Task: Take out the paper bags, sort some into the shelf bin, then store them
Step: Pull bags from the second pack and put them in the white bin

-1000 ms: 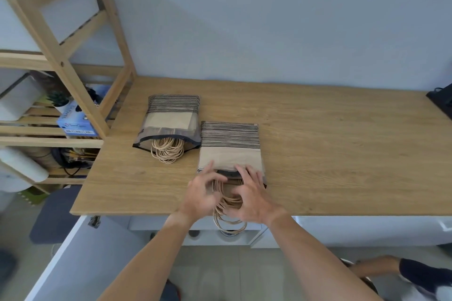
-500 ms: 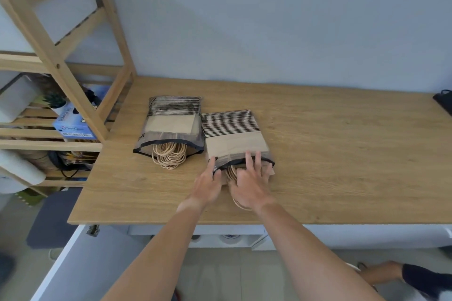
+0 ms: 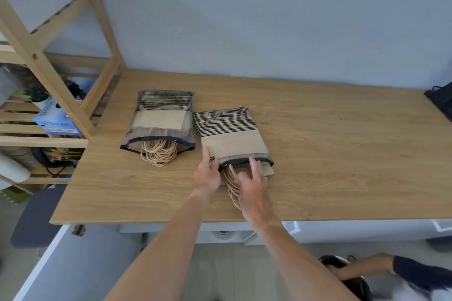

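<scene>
Two see-through mesh pouches with black rims lie on the wooden table (image 3: pixel 342 154), each stuffed with flat brown paper bags. The left pouch (image 3: pixel 161 120) lies untouched, twine handles spilling from its mouth. The right pouch (image 3: pixel 232 137) is angled slightly, and its twine handles (image 3: pixel 231 186) and a paper edge stick out toward me. My left hand (image 3: pixel 208 175) touches the left corner of that pouch's mouth with straight fingers. My right hand (image 3: pixel 253 186) lies spread over the handles, its index fingertip on the black rim.
A wooden shelf unit (image 3: pixel 49 76) stands left of the table, holding a blue box (image 3: pixel 57 120) and a small plant (image 3: pixel 36 95). A black object (image 3: pixel 440 102) sits at the table's far right. Another person's arm (image 3: pixel 391 273) reaches near the floor at lower right. A grey chair (image 3: pixel 36 217) is at lower left.
The right pouch has slid away from the table's front edge and turned slightly, with both my hands moving forward with it. My right fingers have spread and lifted a little.
</scene>
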A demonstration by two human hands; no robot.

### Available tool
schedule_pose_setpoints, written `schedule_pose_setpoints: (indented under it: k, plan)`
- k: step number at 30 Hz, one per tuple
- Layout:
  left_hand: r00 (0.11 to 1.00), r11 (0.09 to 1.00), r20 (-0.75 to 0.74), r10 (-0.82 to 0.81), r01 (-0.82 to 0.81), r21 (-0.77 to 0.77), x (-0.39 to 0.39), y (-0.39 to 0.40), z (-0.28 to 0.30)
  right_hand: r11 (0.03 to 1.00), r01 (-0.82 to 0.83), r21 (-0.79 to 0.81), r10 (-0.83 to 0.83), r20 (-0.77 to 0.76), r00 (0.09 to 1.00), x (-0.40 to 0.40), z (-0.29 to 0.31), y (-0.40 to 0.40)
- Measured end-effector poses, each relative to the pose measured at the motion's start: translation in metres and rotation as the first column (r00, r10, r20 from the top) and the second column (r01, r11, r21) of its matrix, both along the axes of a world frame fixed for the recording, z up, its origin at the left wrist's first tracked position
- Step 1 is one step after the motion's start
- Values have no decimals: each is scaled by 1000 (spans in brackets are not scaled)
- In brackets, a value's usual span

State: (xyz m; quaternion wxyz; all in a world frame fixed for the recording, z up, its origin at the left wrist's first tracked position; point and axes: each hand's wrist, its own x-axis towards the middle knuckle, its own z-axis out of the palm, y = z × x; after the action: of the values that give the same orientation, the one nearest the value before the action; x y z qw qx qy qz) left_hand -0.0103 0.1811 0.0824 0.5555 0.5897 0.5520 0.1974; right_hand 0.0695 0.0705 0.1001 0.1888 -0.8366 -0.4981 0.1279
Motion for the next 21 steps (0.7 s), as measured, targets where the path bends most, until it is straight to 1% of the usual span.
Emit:
schedule_pose_setpoints:
  k: [3,5,7,9,13,17,20,21]
  plan:
    - [997,999,52,52,-52,1,7,-2,5,1000,-19,-18,20,57,998,12,3,-3]
    - [997,998,47,65,-66,17,11,-2,7,999,13,-39,-10,74,997,24,2,-4]
    - [997,995,7,73,-73,61,13,-1,5,998,53,-38,-50,76,996,34,3,-2]
    - [998,994,-29,63,-60,92,14,1,1,999,37,-40,-33,83,996,35,4,1]
    - [995,998,-96,33,-28,52,16,10,-2,995,-38,-92,49,115,992,22,-1,-9]
    - [985,998,-172,27,-18,55,21,22,0,996,-37,-86,47,121,992,14,-8,-31]
    - [980,1000,-197,20,-16,23,31,25,1,995,-15,-98,26,112,993,13,-1,-34]
    - [974,999,-227,11,-3,36,34,23,2,994,-12,-107,24,107,994,16,2,-32]
